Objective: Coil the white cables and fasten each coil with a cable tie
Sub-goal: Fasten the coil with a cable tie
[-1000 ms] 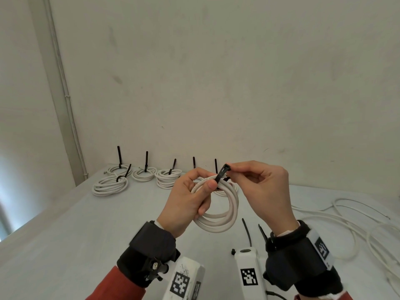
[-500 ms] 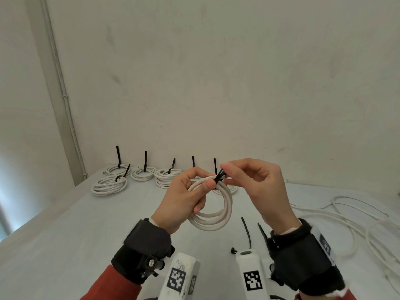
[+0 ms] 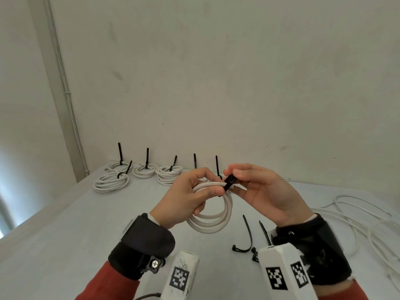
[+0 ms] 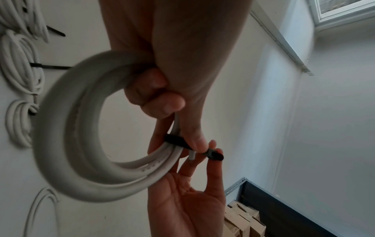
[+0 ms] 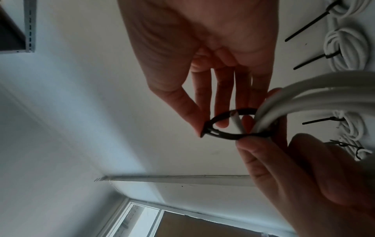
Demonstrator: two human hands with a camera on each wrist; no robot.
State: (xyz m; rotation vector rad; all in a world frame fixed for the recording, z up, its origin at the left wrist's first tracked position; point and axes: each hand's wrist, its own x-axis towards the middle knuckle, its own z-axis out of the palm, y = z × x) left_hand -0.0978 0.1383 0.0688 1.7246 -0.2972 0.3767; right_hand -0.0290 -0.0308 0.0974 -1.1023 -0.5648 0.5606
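Coil of white cable hangs in the air above the table's middle, upright, with its ring facing the person. The left hand grips it at the top: the fingers curl through the ring and round the strands, and the thumb presses on them from above. A black tie rings the strands just beside that thumb. In the right wrist view its loop is closed but slack, with a cable end poking through the gap. The right hand pinches the tie's head between thumb and forefinger, while its other fingers reach out nearly straight behind the loop. Spare ties lie flat on the table toward its near edge, below the right hand and apart from the coil. Along the table's far edge sits a row of tied coils, their tie tails sticking up. Loose cable sprawls over the table's right side.
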